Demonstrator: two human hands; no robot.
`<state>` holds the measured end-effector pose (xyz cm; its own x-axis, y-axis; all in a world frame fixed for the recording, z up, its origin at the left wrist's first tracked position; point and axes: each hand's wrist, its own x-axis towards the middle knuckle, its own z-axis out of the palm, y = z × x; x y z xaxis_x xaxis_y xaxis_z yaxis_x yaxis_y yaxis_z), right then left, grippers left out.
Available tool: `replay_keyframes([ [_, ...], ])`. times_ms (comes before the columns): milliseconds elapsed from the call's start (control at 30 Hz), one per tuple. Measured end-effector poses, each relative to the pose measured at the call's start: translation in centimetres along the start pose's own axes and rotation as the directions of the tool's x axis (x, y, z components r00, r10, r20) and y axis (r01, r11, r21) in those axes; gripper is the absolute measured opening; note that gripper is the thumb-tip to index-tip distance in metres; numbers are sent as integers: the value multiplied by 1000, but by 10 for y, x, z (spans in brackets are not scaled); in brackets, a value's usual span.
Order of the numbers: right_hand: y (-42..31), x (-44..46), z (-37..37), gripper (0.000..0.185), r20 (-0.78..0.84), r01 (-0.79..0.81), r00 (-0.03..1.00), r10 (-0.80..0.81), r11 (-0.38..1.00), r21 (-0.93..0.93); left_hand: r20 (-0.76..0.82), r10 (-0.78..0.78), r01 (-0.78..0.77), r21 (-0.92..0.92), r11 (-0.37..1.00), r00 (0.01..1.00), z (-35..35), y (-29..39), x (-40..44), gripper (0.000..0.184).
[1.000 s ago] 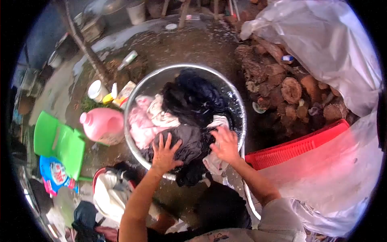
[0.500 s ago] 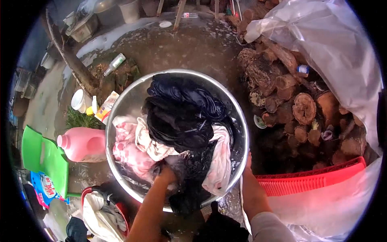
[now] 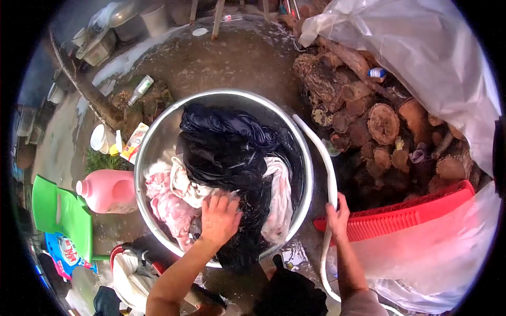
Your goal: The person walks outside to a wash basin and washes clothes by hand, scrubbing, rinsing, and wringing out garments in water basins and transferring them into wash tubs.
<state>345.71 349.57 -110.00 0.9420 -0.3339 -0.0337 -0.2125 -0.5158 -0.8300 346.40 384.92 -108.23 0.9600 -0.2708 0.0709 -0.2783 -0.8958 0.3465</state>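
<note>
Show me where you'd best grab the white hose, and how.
I'd grip the white hose short of its free end, where the right hand has it, coming from the right: the metal basin crowds its left, and its slim, gently curving tube should wrap easily in a palm.

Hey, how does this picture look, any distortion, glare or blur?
Head view: strong fisheye curvature, with black rounded edges; head view: bright highlights on the crumpled translucent plastic sheet and the rim of the round silver metal basin; head view: black cloth so dark its folds partly vanish; head view: the pale bucket at upper left looks hazy and soft.
</note>
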Motion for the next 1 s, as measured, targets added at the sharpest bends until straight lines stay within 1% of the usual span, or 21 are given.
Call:
replay_keyframes([
  [33, -13, -10, -2, 38, -8, 36, 999, -36, 999, 8, -75, 77, -71, 80, 994, 994, -10, 8, 10, 55],
  [100, -22, -40, -2, 40, -26, 105, 994, -105, 994, 24, 60, -21, 14, 117, 993, 998, -11, 7, 31, 79],
  [133, -26, -54, -1, 41, -11, 100, 995, -100, 995, 30, 136, -87, 65, 158, 985, 987, 1, -5, 39, 94],
  [167, -32, -69, 4, 42, 3, 91, 996, -91, 995, 31, 200, -110, 65, 219, 973, 974, 8, -22, 46, 99],
  [200, -39, -83, 5, 42, 58, -30, 998, 23, 993, 113, 221, -123, 59, 272, 960, 968, 16, -30, 50, 100],
  [233, -5, -95, 12, 43, 64, 40, 996, -54, 978, 204, 243, -137, 53, 322, 945, 960, 23, -36, 54, 102],
  [300, 4, -118, 22, 44, 147, -52, 988, 36, 993, 106, 300, -213, 82, 394, 916, 930, 37, -47, 65, 103],
  [367, 3, -121, 37, 45, 212, 96, 971, -110, 993, 73, 372, -272, 100, 420, 902, 888, 39, -57, 79, 102],
  [400, 0, -118, 40, 44, 303, 12, 953, -13, 1000, 5, 399, -281, 110, 401, 910, 873, 34, -59, 85, 100],
  [433, 4, -112, 46, 43, 328, 124, 938, -114, 992, -12, 410, -301, 132, 392, 911, 861, 33, -64, 92, 100],
  [500, -1, -98, 55, 44, 419, 162, 902, -103, 981, -108, 438, -345, 181, 374, 910, 830, 40, -77, 101, 98],
  [533, -11, -93, 55, 50, 491, 94, 871, 24, 972, -214, 423, -363, 213, 362, 908, 830, 45, -83, 105, 97],
  [633, -64, -59, 56, 62, 473, 53, 856, 208, 875, -481, 357, -395, 266, 360, 894, 846, 37, -70, 100, 94],
  [667, -64, -42, 60, 67, 447, 121, 892, 63, 920, -373, 316, -372, 271, 319, 908, 873, 40, -68, 90, 91],
  [700, -59, -22, 67, 72, 402, 198, 912, -80, 944, -262, 212, -308, 251, 260, 933, 927, 47, -69, 76, 84],
  [767, -52, 26, 97, 73, 333, 343, 903, -273, 924, -171, 120, -242, 219, 176, 960, 963, 55, -63, 53, 78],
  [833, -33, 61, 128, 69, 390, 423, 873, -292, 852, -308, 78, -174, 164, 127, 978, 982, 55, -58, 25, 72],
  [900, -38, 67, 146, 68, 397, 307, 908, -134, 857, -414, 136, -148, 122, 187, 975, 980, 53, -56, 7, 80],
  [933, -33, 68, 151, 65, 406, 364, 904, -137, 744, -560, 153, -145, 113, 201, 973, 977, 53, -56, 1, 82],
  [967, -27, 68, 153, 66, 414, 381, 901, -130, 695, -610, 173, -145, 107, 212, 971, 974, 53, -54, -4, 85],
  [1000, -21, 69, 155, 66, 420, 396, 899, -126, 643, -655, 236, -161, 102, 243, 965, 958, 52, -56, 0, 93],
])
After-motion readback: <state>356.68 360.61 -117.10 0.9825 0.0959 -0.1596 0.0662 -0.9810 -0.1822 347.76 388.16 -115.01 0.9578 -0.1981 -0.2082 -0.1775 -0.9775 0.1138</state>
